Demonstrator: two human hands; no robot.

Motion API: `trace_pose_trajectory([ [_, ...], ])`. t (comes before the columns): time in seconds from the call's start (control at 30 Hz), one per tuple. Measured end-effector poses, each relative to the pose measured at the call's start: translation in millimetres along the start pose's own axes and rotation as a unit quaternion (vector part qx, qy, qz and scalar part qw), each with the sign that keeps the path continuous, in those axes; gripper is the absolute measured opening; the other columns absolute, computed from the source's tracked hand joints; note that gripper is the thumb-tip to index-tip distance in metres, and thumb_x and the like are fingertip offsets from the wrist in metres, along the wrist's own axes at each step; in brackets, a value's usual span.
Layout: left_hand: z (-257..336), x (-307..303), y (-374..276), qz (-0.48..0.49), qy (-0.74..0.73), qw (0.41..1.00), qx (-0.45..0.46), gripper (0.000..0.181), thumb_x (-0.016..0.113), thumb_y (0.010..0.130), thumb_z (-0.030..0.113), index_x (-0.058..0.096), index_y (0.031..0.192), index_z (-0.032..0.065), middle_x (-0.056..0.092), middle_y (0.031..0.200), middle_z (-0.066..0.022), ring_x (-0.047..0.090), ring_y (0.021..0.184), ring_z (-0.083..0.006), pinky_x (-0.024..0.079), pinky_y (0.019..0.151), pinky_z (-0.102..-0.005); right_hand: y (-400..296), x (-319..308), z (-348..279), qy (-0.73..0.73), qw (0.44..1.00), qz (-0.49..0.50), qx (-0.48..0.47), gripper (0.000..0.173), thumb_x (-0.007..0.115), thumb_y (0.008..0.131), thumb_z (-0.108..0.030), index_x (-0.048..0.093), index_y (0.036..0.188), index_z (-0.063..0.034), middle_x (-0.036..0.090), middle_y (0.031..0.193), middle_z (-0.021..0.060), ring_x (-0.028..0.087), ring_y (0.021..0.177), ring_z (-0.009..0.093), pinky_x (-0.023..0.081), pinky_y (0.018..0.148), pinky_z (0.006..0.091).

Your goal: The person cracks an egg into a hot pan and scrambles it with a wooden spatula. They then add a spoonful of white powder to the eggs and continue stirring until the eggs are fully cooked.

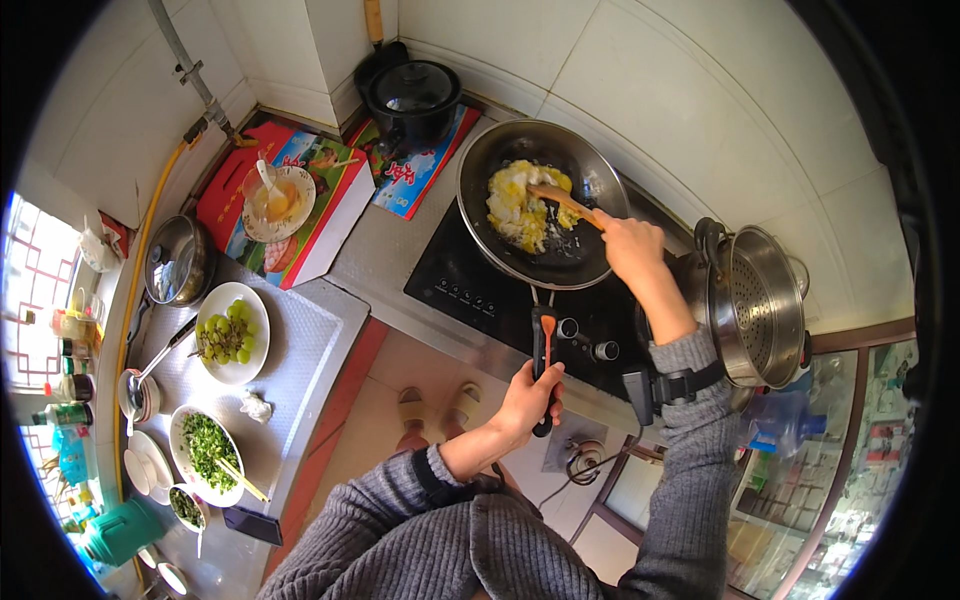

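Note:
My left hand (530, 401) is closed around the black and orange handle of a dark frying pan (592, 259), which is over the black cooktop (457, 281). In the pan lie soft yellow and white scrambled eggs (517, 206), left of its middle. My right hand (637, 247) grips a wooden spatula (566, 201) at the pan's right side, and the blade touches the eggs. Its handle end is hidden by my fingers. Two round knobs (606, 350) sit on the cooktop, to the right of the pan handle.
Metal steamer pots (757, 307) stand close to my right forearm. A black lidded pot (415, 94) is behind the pan's left. Leftward are a bowl with a white spoon (274, 201), a plate of green grapes (259, 341), chopped greens (206, 450) with chopsticks, and a phone (253, 526).

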State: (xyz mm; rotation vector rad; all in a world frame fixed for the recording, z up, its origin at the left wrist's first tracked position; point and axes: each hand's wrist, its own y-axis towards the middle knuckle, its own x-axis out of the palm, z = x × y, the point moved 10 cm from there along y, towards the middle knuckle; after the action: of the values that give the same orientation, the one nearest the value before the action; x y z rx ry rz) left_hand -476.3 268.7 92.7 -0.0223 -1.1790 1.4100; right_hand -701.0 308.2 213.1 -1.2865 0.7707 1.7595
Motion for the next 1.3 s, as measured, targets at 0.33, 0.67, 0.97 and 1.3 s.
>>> trace_pose_trajectory([
  [0.33, 1, 0, -1, 0.001, 0.004, 1.0, -0.007, 0.022, 0.052, 0.095, 0.027, 0.041, 0.09, 0.0089, 0.048, 0.071, -0.0009, 0.048, 0.05, -0.0112, 0.038, 0.043, -0.0254, -15, -3, 16, -0.016, 0.998, -0.05, 0.036, 0.036, 0.049, 0.087, -0.014, 0.061, 0.12, -0.0261, 0.068, 0.078, 0.0102, 0.067, 0.073, 0.03, 0.05, 0.061, 0.0408],
  [0.67, -1, 0, 0, -0.004, 0.002, 1.0, -0.008, 0.022, 0.052, 0.095, 0.026, 0.04, 0.09, 0.0086, 0.048, 0.071, -0.0012, 0.047, 0.05, -0.0111, 0.038, 0.043, -0.0253, -35, -5, 4, -0.036, 0.996, -0.082, -0.005, 0.034, 0.044, 0.088, -0.013, 0.064, 0.113, -0.0245, 0.068, 0.075, 0.0089, 0.068, 0.07, 0.026, 0.051, 0.059, 0.0378],
  [0.97, -1, 0, 1, -0.006, 0.0, 1.0, -0.003, 0.021, 0.051, 0.095, 0.026, 0.041, 0.09, 0.0085, 0.048, 0.071, -0.0012, 0.047, 0.051, -0.0112, 0.039, 0.044, -0.0257, -31, 7, 5, -0.021, 0.995, -0.086, 0.036, 0.035, 0.057, 0.086, -0.018, 0.06, 0.121, -0.0231, 0.068, 0.076, 0.0097, 0.066, 0.072, 0.029, 0.049, 0.062, 0.0413],
  [1.3, -2, -1, 2, -0.005, 0.001, 1.0, -0.006, 0.022, 0.052, 0.095, 0.027, 0.041, 0.091, 0.0085, 0.049, 0.071, -0.0016, 0.048, 0.05, -0.0113, 0.039, 0.043, -0.0258, -63, -26, -12, 0.038, 0.987, -0.156, 0.008, 0.027, 0.063, 0.083, -0.021, 0.067, 0.109, -0.0204, 0.068, 0.082, 0.0118, 0.066, 0.078, 0.03, 0.05, 0.068, 0.0425],
])
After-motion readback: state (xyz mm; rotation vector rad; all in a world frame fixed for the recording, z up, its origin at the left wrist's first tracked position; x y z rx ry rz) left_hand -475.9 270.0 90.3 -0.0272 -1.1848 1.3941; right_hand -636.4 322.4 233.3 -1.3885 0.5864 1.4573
